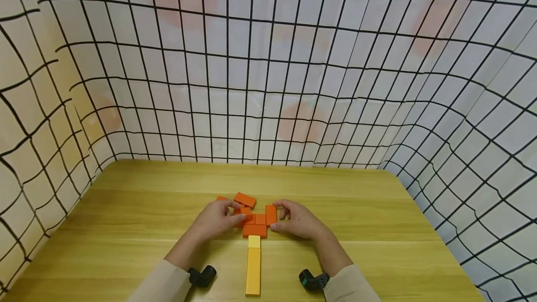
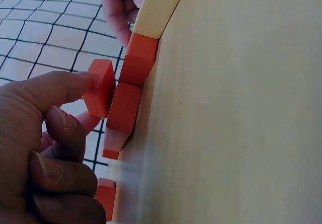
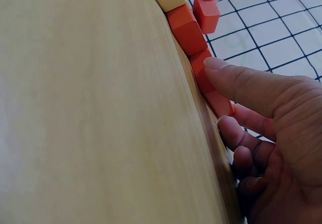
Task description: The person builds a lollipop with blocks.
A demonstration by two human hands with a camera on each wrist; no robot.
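Note:
My left hand (image 1: 213, 220) pinches a small orange-red block (image 2: 102, 90) between thumb and fingers. In the left wrist view this block is held up, apart from the blocks lying beside it. At the right side of the cluster, my right hand (image 1: 299, 220) holds another orange-red block (image 1: 271, 215) by its ends, thumb at the near end and a finger at the far end. Between the hands, flat orange-red blocks lie together, with a crosswise block (image 1: 254, 231) nearest me. My left fingers partly hide the cluster's left side.
A pale yellow block (image 1: 254, 241) and a long yellow-orange strip (image 1: 253, 271) run from the cluster toward me. Beyond the left hand lies a slanted orange block (image 1: 245, 199). White walls with a black grid (image 1: 260, 106) surround the wooden table (image 1: 344, 190) at the back and sides.

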